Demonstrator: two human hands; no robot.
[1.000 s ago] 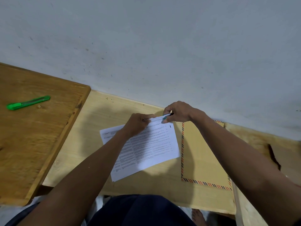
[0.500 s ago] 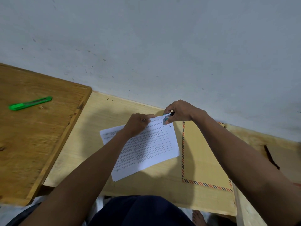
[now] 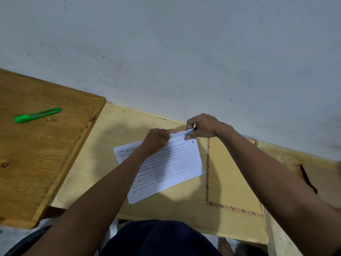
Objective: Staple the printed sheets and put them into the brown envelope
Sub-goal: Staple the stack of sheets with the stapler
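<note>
Two wooden surfaces meet under the wall: a darker board (image 3: pixel 42 156) on the left and a pale tabletop (image 3: pixel 103 163) where the work sits. The brown envelope (image 3: pixel 232 178), edged with striped trim, lies flat just right of the printed sheets (image 3: pixel 177 163), probably so the stack can slide across once it is bound. The sheets lie skewed on the pale top, their far corner raised toward the wall. The left hand (image 3: pixel 156 143) is curled, its forefinger stretched out and pressing the top edge, seemingly to keep the pages aligned. The right hand (image 3: pixel 203 127) is closed around a small stapler (image 3: pixel 190 131) with teal and dark parts, its mouth set over that far corner; whether a staple is in yet, I cannot tell. A green utility knife (image 3: pixel 36 115) lies well apart on the darker board.
</note>
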